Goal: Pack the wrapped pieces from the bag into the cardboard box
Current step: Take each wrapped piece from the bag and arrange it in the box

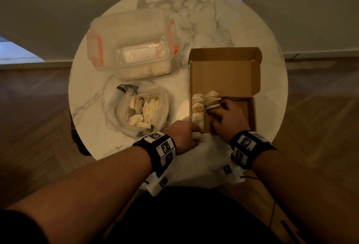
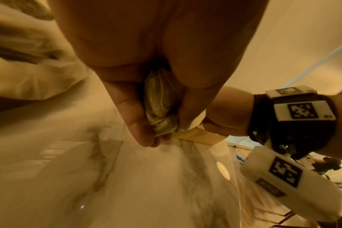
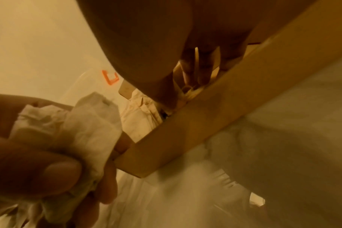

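Observation:
An open cardboard box sits on the right of the round table, with a row of paper-wrapped pieces along its left wall. My right hand is inside the box, its fingers curled on a wrapped piece beside that row. My left hand hovers at the box's near-left corner and grips wrapped pieces, seen white and crumpled in the right wrist view. The clear plastic bag, left of the box, holds several more wrapped pieces.
A clear lidded container with orange clips stands at the back left. White crumpled plastic lies at the table's near edge under my wrists. The box lid stands open at the far side. Marble table shows bare behind the box.

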Available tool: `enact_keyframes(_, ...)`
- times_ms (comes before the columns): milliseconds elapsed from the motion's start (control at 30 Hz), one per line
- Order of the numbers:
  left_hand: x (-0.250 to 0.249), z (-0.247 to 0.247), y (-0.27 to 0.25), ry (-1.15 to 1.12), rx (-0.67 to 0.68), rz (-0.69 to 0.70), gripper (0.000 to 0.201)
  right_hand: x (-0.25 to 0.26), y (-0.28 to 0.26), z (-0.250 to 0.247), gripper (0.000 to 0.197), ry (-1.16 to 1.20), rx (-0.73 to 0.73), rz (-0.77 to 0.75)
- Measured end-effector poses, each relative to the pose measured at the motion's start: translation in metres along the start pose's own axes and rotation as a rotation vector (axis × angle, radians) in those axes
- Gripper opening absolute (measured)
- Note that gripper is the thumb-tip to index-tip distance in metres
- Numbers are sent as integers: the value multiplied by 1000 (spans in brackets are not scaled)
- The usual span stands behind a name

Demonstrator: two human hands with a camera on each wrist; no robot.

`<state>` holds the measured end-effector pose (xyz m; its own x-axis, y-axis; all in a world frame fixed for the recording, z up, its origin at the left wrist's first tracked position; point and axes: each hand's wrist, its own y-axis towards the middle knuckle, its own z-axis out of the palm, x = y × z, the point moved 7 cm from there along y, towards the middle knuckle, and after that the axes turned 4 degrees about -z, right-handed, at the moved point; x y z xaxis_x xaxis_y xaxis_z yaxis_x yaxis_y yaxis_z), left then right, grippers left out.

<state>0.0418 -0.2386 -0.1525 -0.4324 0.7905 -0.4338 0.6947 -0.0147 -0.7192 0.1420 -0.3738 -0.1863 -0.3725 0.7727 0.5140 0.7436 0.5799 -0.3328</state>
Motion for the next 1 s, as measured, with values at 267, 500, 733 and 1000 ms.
enact_keyframes(267,-3,-2,-1,14,-8,-1,43,21,-3,-16,17,0,-91,-72)
enact_keyframes(500,-2,-2,0,8,-15,-6,43,18,-3,-39,44,194,-257,12)
enact_keyframes(733,-4,-3,-1,2,-22,-2,39,20,8,-34,32,-12,-136,-58)
enact_keyframes(1000,-4,-3,-2,-5,-13,-5,38,24,16,-34,34,-66,-37,-57)
